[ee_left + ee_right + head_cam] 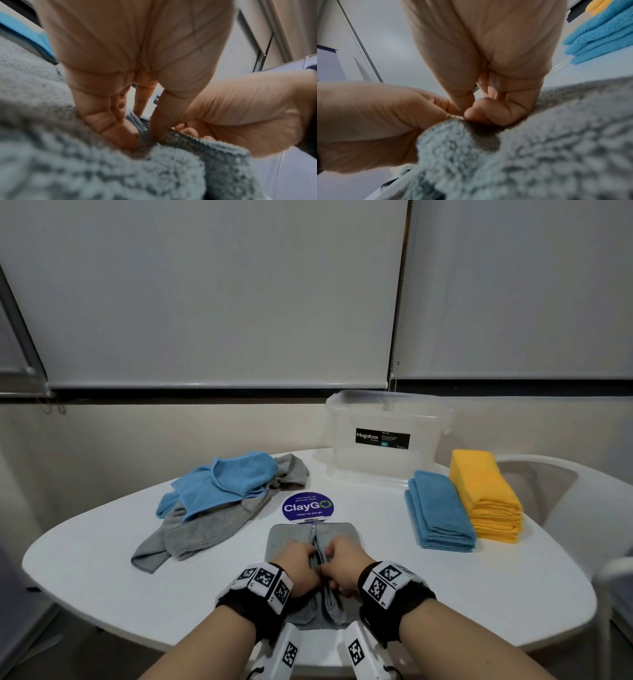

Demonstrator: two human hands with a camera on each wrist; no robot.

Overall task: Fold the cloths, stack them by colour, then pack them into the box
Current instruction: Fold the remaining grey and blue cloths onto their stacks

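A grey cloth lies on the white table right in front of me, its two side flaps brought in to a seam down the middle. My left hand and right hand meet at that seam, and each pinches a hemmed edge of the grey cloth between thumb and fingers. In the right wrist view my thumb and curled fingers press into the cloth's fold. A folded blue stack and a folded yellow stack sit at the right. The clear lidded box stands behind them.
An unfolded heap of blue cloth and grey cloths lies at the left of the table. A round purple ClayGo sticker is just beyond the cloth. A white chair stands at the right edge.
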